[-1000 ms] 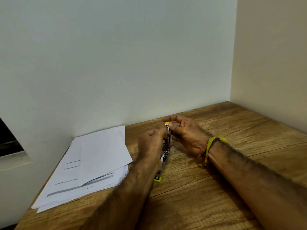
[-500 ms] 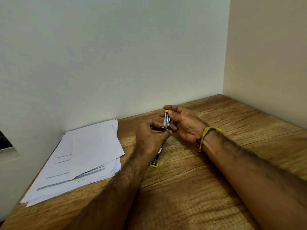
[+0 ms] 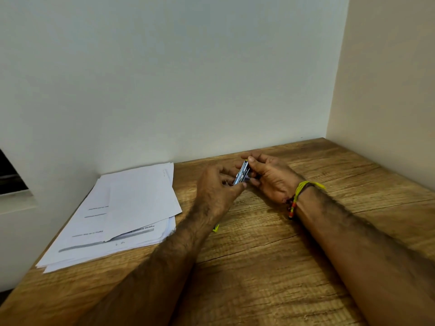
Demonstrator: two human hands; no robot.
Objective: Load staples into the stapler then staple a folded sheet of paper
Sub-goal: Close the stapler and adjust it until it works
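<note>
Forearms: two bare forearms reach from the viewer across a wooden table (image 3: 270, 267) and meet at the stapler, the one landmark used below.
Yellow tip: just nearer than the stapler, a small yellow piece (image 3: 215, 228) peeks out beside the left wrist; probably the stapler's opened base, though the arm hides most of it.
Left hand: the left hand (image 3: 216, 187) sits on the near left of the stapler, fingers curled, thumb and fingertips pinching its lower end, likely to steady it or feed staples.
Stapler: the stapler (image 3: 242, 172) is held up off the table between both hands, its metal channel tilted and facing the viewer, which suits loading.
Right hand: the right hand (image 3: 270, 177), on the right of the stapler, has its fingers wrapped around the body and thumb on the top end; a yellow thread band (image 3: 303, 187) circles the wrist.
Staples: too small to tell whether any are in the channel.
Paper: a loose stack of paper (image 3: 122, 208) lies flat, well to the left of the stapler, waiting for the stapling step.
Wall: pale walls rise just beyond the stapler, forming a corner.
</note>
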